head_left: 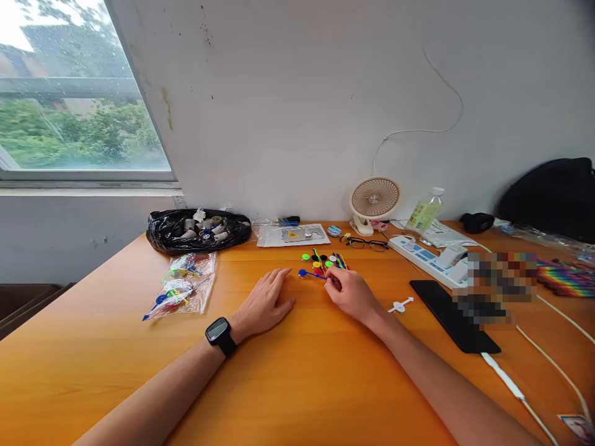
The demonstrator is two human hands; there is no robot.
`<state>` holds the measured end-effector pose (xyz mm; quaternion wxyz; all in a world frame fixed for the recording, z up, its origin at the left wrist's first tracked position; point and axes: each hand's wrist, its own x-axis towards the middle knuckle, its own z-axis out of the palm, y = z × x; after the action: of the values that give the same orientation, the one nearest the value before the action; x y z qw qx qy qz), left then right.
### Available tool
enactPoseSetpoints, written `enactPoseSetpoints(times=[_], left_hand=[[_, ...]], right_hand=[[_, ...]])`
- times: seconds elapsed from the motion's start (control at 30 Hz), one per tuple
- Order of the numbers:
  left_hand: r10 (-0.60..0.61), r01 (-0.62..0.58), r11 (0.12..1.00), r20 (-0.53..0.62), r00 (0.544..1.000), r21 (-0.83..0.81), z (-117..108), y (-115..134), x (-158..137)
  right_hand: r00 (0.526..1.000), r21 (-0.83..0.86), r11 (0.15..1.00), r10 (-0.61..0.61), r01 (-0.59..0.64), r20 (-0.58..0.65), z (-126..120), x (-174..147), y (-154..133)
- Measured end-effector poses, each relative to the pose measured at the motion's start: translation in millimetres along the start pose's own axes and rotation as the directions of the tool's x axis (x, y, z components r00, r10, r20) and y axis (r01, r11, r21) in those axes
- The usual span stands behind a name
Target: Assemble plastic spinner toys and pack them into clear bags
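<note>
My right hand (348, 294) pinches the thin stem of a blue plastic piece with a round disc (303, 273), just above the wooden table. Behind the fingers lies a small pile of similar green, red, black, white and yellow pieces (318, 264), partly hidden by the hand. My left hand (264, 305) rests on the tabletop with its fingers stretched out, holding nothing, left of the blue disc. To the right of my right hand is a white arrow-shaped piece with a round disc (400, 306). A clear plastic bag (199, 291) at the left contains more coloured pieces.
A black bag of scraps (162, 232) sits at the back left. Along the wall are a white sheet (274, 236), a clip fan (374, 198), glasses (365, 243) and a bottle (425, 210). A power strip (421, 260) and a black phone (446, 313) with cables occupy the right.
</note>
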<state>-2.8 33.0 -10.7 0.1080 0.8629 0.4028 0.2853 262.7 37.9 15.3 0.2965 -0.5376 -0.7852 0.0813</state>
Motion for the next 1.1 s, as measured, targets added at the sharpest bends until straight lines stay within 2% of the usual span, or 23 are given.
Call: enactPoseSetpoints(times=[0.17,0.27,0.43,0.57,0.73,0.83,0.9,1.0,1.1], left_hand=[[0.011,-0.018,0.993,-0.064,0.998,-0.115,-8,9,2],[0.037,-0.048,0.978,-0.059,0.998,-0.201,-10,13,1],[0.06,-0.049,0.966,0.036,0.998,-0.254,-6,12,0],[0.057,-0.04,0.961,0.055,0.997,-0.273,-3,12,-1],[0.06,-0.041,0.959,0.059,0.996,-0.279,-2,13,-1],[0.052,-0.031,0.961,0.071,0.996,-0.277,-2,14,-1],[0.045,-0.023,0.96,0.075,0.996,-0.278,-3,15,0],[0.03,-0.023,0.961,0.021,0.999,-0.274,-5,16,0],[0.027,-0.039,0.957,-0.046,0.999,-0.286,-6,18,-1]], right_hand=[[1.0,0.2,0.98,0.023,-0.023,0.002,0,-3,-1],[1.0,0.277,0.961,0.02,-0.025,0.023,1,-3,1],[0.998,0.314,0.949,-0.009,-0.011,0.06,1,-5,1],[0.998,0.32,0.948,-0.021,0.0,0.065,1,-6,-2],[1.0,0.312,0.95,0.018,-0.014,-0.008,-2,-5,-2],[0.996,0.384,0.922,0.072,-0.05,-0.044,-4,-2,-3],[0.994,0.488,0.867,0.107,-0.095,0.004,-3,-1,-5],[0.975,0.632,0.744,0.129,-0.217,0.183,2,-1,-13],[0.905,0.68,0.612,0.16,-0.404,0.394,9,-5,-21]])
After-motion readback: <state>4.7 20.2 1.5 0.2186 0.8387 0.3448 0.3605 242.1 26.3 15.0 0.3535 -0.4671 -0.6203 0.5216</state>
